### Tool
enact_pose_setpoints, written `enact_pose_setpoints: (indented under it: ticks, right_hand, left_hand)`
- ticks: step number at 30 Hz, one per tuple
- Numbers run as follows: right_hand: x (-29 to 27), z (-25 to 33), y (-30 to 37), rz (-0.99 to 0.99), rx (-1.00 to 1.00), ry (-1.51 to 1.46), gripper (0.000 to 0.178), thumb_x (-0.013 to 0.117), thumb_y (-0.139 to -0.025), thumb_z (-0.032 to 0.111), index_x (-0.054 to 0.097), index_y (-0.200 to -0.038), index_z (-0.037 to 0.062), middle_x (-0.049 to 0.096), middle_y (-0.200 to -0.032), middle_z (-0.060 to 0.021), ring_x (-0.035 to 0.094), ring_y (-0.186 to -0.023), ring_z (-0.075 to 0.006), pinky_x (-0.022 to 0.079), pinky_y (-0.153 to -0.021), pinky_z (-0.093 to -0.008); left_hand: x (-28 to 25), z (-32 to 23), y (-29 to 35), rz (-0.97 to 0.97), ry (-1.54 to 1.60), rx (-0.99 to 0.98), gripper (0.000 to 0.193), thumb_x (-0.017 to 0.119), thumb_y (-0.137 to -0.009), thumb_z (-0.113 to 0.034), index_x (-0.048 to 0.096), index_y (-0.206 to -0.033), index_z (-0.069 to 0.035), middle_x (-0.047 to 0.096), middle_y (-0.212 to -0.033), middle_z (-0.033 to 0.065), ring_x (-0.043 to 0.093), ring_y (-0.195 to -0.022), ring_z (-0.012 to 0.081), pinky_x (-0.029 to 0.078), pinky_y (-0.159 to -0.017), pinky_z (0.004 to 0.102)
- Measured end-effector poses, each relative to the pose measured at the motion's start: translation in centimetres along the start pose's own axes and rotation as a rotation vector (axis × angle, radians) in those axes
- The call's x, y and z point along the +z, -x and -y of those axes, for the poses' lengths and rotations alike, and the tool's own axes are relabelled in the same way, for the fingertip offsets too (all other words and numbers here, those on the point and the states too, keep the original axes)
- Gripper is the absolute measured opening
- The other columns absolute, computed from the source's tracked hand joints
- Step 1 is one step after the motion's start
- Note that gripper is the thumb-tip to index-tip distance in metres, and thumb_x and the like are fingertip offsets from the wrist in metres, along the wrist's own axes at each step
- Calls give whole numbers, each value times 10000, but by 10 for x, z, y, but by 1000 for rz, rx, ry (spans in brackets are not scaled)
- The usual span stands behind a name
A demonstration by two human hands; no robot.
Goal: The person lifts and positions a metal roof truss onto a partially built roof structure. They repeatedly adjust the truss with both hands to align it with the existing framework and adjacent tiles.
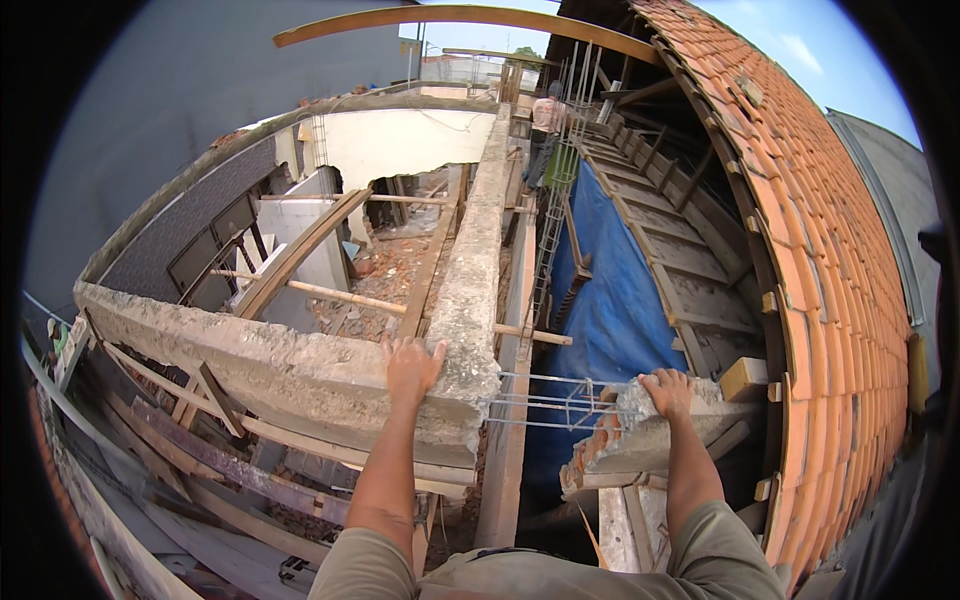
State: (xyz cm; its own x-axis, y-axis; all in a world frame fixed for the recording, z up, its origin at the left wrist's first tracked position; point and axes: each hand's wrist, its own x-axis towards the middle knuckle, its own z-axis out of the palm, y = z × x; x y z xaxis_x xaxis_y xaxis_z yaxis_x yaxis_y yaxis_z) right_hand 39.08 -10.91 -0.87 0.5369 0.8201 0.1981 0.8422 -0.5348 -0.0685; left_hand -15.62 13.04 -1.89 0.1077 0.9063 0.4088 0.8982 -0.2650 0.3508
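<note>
My left hand (412,369) rests on top of a rough concrete beam (300,350), its fingers spread close to the corner where another concrete beam (475,240) runs away from me. My right hand (668,392) lies over the top of a broken concrete beam end (650,440), fingers apart and slightly bent. Bare steel reinforcing bars (550,400) with wire ties span the gap between the two concrete pieces. Neither hand holds a loose object.
Wooden planks (300,255) and a bamboo pole (340,293) cross above rubble (385,270) at left. A blue tarp (615,290) hangs beyond the gap, beside an orange tiled roof (800,240). Another person (547,118) stands farther off near upright steel bars.
</note>
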Motion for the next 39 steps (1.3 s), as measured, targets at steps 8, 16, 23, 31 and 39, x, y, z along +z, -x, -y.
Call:
enact_pose_setpoints:
  ticks: [8,16,23,31,39]
  right_hand:
    - [-3,3,1,10,11,11,714,591,-1114,794,832,-1472,226,740,-1588,-96,562,-1569,-359,294,-1389,-600]
    - [-2,2,1,26,36,7,708,557,-1131,793,837,-1471,239,733,-1608,-99,559,-1579,-357,290,-1389,-597]
    - [11,-12,-3,-38,-93,24,609,515,-1196,703,853,-1396,237,781,-1480,-83,614,-1503,-348,326,-1336,-614]
    - [11,-9,-1,-60,-35,-2,582,517,-1201,684,852,-1384,244,781,-1455,-87,615,-1500,-359,330,-1330,-624]
    - [1,-2,5,-43,8,-52,585,483,-1216,661,854,-1438,267,756,-1528,-70,570,-1563,-359,279,-1393,-650]
  left_hand:
    - [-25,-8,-2,200,57,-96,920,565,-1172,-721,806,-1429,129,722,-1647,272,554,-1654,401,316,-1419,548]
    - [-28,-9,-4,230,30,-84,916,561,-1176,-721,799,-1454,118,720,-1650,272,532,-1678,383,298,-1435,559]
    - [-25,-9,-4,218,45,-84,888,576,-1175,-695,807,-1425,125,738,-1621,268,584,-1614,417,298,-1442,567]
    - [1,1,-4,80,6,-35,792,562,-1184,-672,872,-1304,47,807,-1443,246,647,-1506,411,294,-1436,595]
    - [7,5,-7,109,5,-23,860,555,-1188,-683,816,-1416,105,772,-1544,268,627,-1549,434,303,-1439,579]
